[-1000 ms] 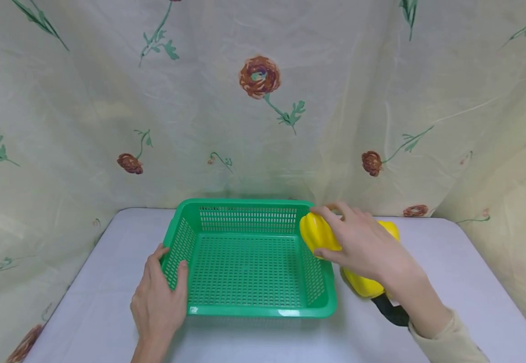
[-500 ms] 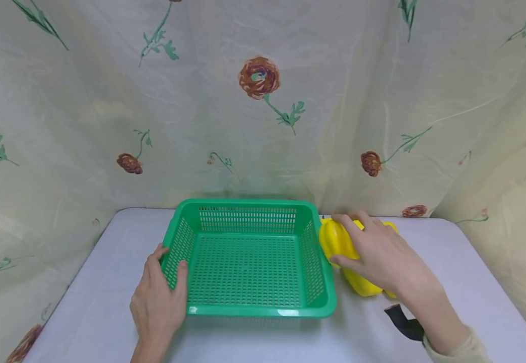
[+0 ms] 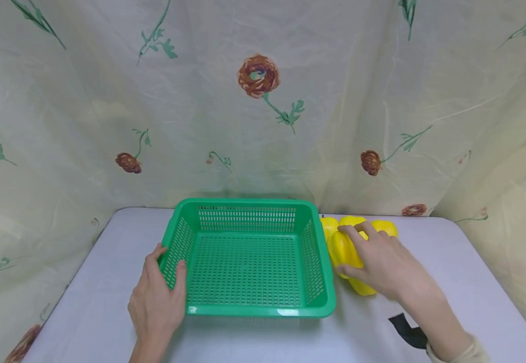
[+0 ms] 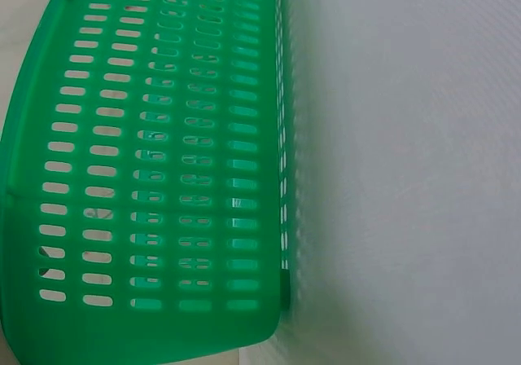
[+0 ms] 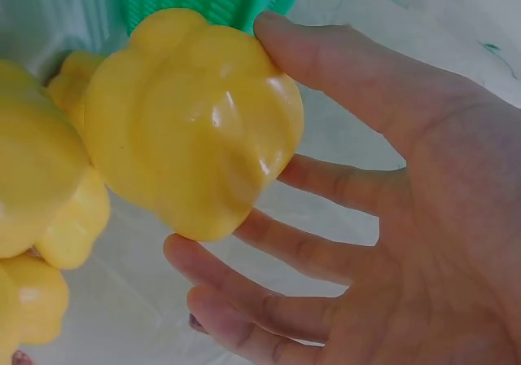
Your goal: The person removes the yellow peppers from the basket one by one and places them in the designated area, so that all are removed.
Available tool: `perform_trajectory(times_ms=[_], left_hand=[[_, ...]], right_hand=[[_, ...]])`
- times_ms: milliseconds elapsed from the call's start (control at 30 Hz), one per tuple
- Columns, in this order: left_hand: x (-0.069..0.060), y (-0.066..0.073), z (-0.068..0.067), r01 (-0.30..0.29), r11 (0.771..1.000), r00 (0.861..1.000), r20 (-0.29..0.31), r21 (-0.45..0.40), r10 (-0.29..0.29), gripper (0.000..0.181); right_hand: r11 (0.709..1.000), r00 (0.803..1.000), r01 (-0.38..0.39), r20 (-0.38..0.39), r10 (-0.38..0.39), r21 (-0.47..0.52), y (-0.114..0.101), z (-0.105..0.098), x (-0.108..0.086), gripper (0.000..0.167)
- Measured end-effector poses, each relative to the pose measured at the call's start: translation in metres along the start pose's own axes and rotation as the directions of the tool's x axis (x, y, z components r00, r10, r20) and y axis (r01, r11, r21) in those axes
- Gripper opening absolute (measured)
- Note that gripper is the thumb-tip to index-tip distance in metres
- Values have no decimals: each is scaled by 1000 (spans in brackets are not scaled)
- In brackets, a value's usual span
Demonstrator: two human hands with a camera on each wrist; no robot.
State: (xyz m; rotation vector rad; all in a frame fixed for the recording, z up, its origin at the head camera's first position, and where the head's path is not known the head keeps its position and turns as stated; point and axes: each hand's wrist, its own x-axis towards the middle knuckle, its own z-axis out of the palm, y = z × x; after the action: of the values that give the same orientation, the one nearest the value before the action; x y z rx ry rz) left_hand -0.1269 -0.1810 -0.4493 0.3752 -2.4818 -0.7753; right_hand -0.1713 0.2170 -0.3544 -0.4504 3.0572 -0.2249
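A green plastic basket (image 3: pixel 247 311) with slotted walls stands mid-table; nothing lies inside it. My left hand (image 3: pixel 158 302) holds its left front corner, thumb over the rim and fingers along the outer wall. In the left wrist view only the slotted basket wall (image 4: pixel 179 332) shows, without fingers. Just right of the basket, my right hand (image 3: pixel 385 262) grips a yellow bell pepper (image 3: pixel 343 252) between thumb and fingers. The right wrist view shows that bell pepper (image 5: pixel 191 129) up close, thumb at one edge and fingertips partly behind it. More yellow bell peppers (image 3: pixel 384 228) sit around it.
A white-covered table (image 3: pixel 254 343) carries everything. Behind it hangs a pale curtain (image 3: pixel 190 101) with brown flowers, meeting the table's back edge. By the right wrist there is a curved black strip (image 3: pixel 408 331).
My right hand has moved the bell pepper from over the basket's right rim to the right and lower, beside the other peppers. My left hand stays at the basket.
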Motion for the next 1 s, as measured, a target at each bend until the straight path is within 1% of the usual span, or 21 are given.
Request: perform_trajectory(times_ms=[233,400,667,867,933,1000], left_hand=[[0,-1,-1,30,999,999,26,20,-30,54],[1,0,-2,39,999,999,38,13,-40,55],[4,1,-3,29,1000,999,33,-6,-29,55],[5,-2,-7,71,997,994,84,15,-72,58],[6,-3,-8,77,997,993,91,14,-78,59],[6,-3,-9,72,997,994,81,8,-72,58]], right_hand=[[1000,999,26,-33,-26,-17,-1,9,1,78],[1000,999,19,-26,-20,-15,-4,11,2,76],[1000,999,24,-33,-24,-14,-3,12,2,75],[999,999,48,-21,-48,9,-2,16,2,76],[998,998,56,-17,-56,11,-2,18,2,77],[998,998,61,-22,-61,6,-2,20,2,77]])
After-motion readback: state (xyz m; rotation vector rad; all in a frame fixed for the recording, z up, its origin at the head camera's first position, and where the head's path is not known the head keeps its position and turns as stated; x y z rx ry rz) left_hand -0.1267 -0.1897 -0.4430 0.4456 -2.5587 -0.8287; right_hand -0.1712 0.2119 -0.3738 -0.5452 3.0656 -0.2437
